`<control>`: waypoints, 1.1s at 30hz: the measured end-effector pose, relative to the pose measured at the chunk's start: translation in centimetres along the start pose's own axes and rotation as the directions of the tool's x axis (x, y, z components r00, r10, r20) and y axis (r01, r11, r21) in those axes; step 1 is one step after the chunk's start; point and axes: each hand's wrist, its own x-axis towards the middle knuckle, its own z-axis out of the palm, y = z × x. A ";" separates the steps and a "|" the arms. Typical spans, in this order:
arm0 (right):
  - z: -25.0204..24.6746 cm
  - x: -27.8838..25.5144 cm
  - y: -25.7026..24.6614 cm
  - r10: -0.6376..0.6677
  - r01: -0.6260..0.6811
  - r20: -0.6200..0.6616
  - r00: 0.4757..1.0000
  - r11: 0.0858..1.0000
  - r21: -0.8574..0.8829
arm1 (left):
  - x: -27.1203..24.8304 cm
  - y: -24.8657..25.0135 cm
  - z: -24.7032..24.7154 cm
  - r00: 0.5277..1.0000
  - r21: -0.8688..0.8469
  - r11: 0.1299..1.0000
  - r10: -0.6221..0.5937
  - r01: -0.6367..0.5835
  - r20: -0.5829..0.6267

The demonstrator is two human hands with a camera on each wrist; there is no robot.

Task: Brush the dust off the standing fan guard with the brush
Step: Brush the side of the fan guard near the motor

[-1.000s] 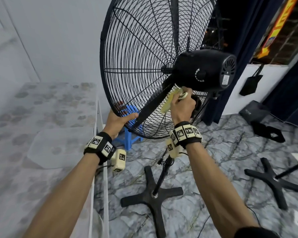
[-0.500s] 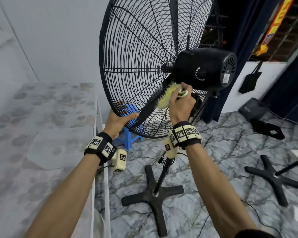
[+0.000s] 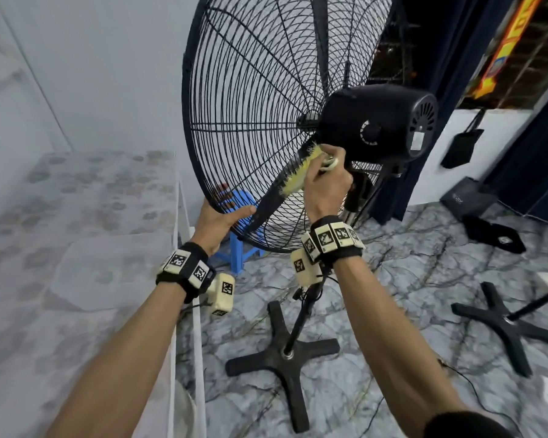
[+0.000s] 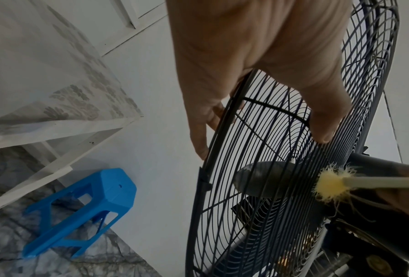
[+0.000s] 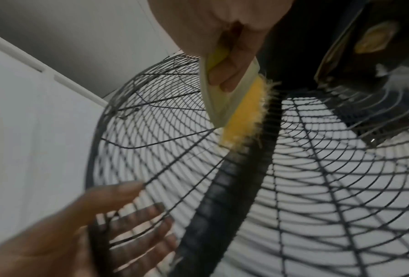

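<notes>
The standing fan's big black wire guard [image 3: 250, 121] fills the upper middle of the head view, with the black motor housing [image 3: 380, 121] at its hub. My right hand [image 3: 321, 172] grips a brush [image 3: 298, 177] with yellow bristles and a pale handle. Its bristles lie against the guard wires just below the hub, over a dark blade. The brush [image 5: 241, 112] and right hand [image 5: 225, 61] also fill the top of the right wrist view. My left hand [image 3: 234, 203] holds the guard's lower left rim, thumb on the near side and fingers behind the wires [image 4: 258, 206].
A blue plastic stool [image 4: 92, 196] stands on the marble floor behind the guard. The fan's cross base [image 3: 285, 355] is below my right arm, and a second cross base [image 3: 503, 320] lies to the right. A white ledge [image 3: 76, 232] runs along the left. Black bags [image 3: 494, 235] lie by dark curtains.
The brush has moved up along the guard toward the hub over the last second. My left hand has kept its hold on the rim.
</notes>
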 end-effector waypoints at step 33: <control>-2.0 -2.9 1.2 0.234 -0.242 0.144 0.962 0.969 0.044 | -0.3 0.0 -0.7 0.999 0.002 1.000 -0.001 0.001 0.045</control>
